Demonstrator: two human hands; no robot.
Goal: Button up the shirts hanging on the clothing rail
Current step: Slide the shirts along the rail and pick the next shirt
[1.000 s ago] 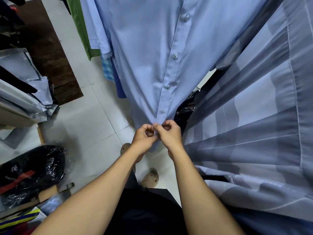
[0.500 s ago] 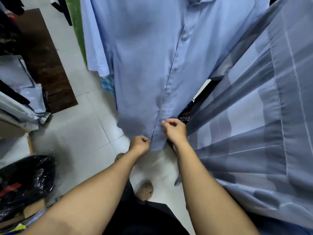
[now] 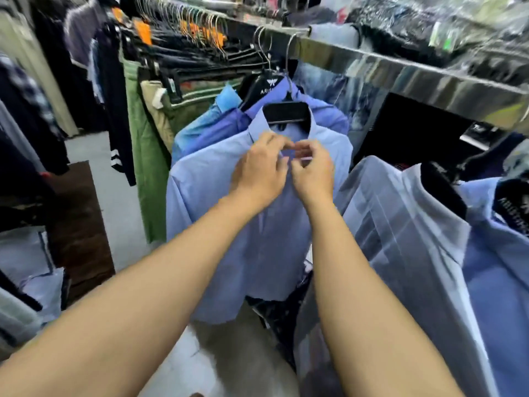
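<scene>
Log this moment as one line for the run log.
stage: collar button | left hand: pinching placket | right hand: pinching placket | item: light blue shirt on black hanger | image: motion-blurred

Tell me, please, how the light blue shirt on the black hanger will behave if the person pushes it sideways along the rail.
The light blue shirt is probably floppy: its cloth hangs in soft folds. It would likely swing, since it hangs from the black hanger on one thin hook. Both the left hand and the right hand pinch its collar area, which may steady it.
</scene>
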